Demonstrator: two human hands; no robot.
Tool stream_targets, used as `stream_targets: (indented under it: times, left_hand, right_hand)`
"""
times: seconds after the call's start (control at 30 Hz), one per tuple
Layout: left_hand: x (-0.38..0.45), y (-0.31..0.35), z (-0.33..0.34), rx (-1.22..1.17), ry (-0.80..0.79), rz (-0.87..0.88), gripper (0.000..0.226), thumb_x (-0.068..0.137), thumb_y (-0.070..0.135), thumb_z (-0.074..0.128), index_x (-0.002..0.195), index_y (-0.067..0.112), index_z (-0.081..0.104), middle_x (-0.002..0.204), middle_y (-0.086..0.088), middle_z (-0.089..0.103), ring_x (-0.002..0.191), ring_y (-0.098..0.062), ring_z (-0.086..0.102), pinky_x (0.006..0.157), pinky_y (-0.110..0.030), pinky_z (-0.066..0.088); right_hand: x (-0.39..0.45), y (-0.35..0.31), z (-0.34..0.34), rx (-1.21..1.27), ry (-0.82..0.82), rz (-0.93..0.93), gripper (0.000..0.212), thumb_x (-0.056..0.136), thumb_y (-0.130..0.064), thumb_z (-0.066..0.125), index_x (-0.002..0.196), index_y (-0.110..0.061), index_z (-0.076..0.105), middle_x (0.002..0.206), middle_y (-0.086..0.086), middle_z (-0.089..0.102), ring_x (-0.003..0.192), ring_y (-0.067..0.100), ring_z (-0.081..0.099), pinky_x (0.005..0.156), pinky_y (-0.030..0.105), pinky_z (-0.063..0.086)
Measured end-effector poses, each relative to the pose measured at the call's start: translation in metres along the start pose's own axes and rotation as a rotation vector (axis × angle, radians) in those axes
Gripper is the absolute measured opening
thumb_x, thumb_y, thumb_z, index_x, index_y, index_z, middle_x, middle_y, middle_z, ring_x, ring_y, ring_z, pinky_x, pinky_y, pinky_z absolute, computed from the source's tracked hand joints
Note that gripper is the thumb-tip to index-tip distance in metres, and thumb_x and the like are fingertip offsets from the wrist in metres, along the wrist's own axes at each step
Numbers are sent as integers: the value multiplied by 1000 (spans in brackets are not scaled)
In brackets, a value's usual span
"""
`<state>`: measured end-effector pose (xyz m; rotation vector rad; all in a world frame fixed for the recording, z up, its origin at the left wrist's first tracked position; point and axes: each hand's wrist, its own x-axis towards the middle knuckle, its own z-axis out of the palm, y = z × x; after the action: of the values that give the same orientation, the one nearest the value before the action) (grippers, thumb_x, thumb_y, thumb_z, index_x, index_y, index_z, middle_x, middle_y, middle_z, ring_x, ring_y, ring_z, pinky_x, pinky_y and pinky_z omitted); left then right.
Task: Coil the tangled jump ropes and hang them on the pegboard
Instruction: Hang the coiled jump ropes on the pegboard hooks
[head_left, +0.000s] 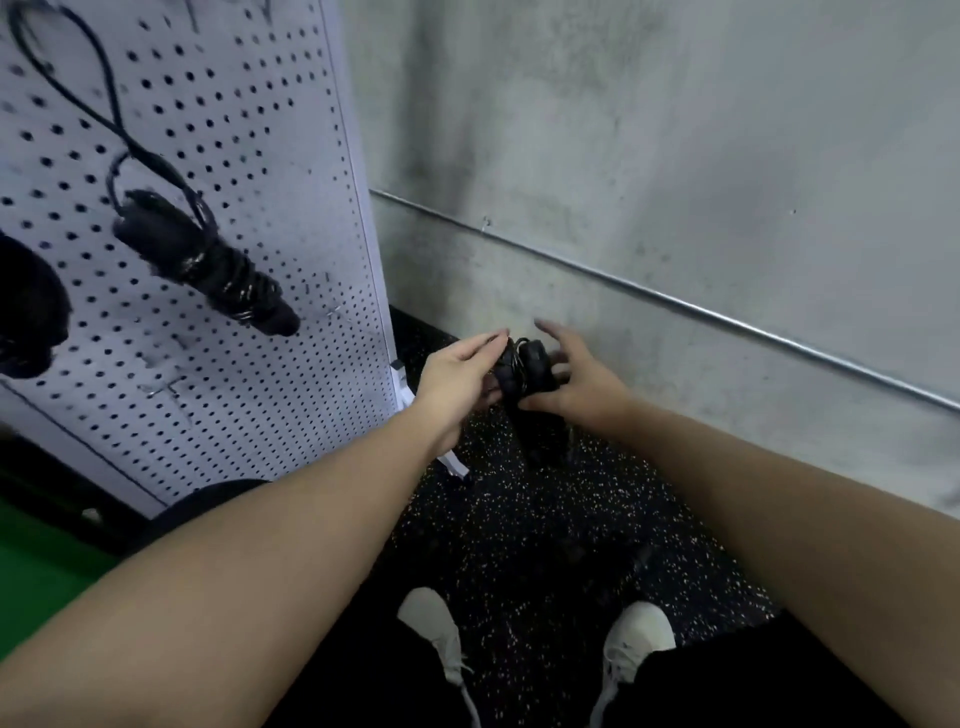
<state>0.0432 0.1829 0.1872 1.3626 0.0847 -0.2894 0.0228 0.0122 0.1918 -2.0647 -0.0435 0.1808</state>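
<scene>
Black jump rope bundle (519, 371) is sitting right between both hands, left hand (457, 371) and right hand (576, 382) each gripping a side, fingers loosely spread

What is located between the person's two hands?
In the head view, a black jump rope bundle, its handles wrapped in cord, sits between the left hand and right hand.
</scene>
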Motion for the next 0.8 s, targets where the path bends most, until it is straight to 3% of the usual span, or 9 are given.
stream_targets:
  times: [0.07,0.13,0.23,0.3,0.4,0.5,0.6,0.7,0.8]
  left_hand:
    - [-8,13,-2,65,38,100,15,96,21,71,109,20,78,100,5,76,87,-9,71,77,-24,57]
    - [-13,24,-6,131,77,191,14,91,21,77,104,19,81,107,4,72,93,-12,69,80,-24,53]
    - [-27,49,-16,125,153,244,3,83,19,84,86,21,83,101,-2,71,94,-20,71,80,-30,56]
    - [-34,67,-25,103,184,253,10,82,19,86,88,13,82,97,-9,74,88,-19,74,76,-29,59]
    - [-48,94,-36,92,212,249,17,85,19,83,95,6,79,77,-1,74,62,-6,67,53,-16,49]
    - [-58,116,-41,71,216,328,4,85,16,82,86,13,80,73,4,75,66,-5,70,65,-20,56]
    - [-63,136,-44,71,249,404,8,85,13,81,82,20,79,79,3,78,78,-10,74,78,-24,60]
    - [-63,153,-51,2,280,434,6,86,14,81,86,21,80,86,-1,79,88,-16,75,87,-30,60]
    - [-60,164,-55,-31,319,464,4,88,16,79,91,17,80,86,0,79,84,-13,75,82,-26,60]
  right_hand:
    - [-4,-21,5,-87,-4,-48,86,80,-15,82,150,-36,37,142,2,48,122,15,56,108,31,44]
    - [-7,-45,10,-91,42,-94,63,88,-22,75,145,-30,49,142,-3,50,129,12,49,114,30,34]
    - [-6,-78,15,37,86,-142,30,94,-22,67,124,-25,68,121,-6,69,112,7,63,103,29,47]
    - [-5,-98,17,58,65,-159,21,94,-25,68,115,-30,71,110,-11,73,102,3,67,92,24,50]
    - [-4,-126,21,77,48,-193,19,95,-23,69,111,-33,69,105,-17,71,89,-9,64,80,12,47]
    - [1,-152,30,154,71,-222,24,94,-16,65,116,-26,69,108,-9,72,97,-1,66,89,22,52]
    - [10,-174,38,154,115,-286,23,90,-20,62,110,-28,71,103,-8,73,97,7,66,97,35,55]
    - [16,-194,40,155,134,-342,25,94,-17,59,112,-24,74,94,-16,72,86,-1,64,89,29,56]
    - [23,-210,42,122,158,-373,25,96,-17,57,106,-28,77,82,-20,71,75,-3,62,81,29,56]
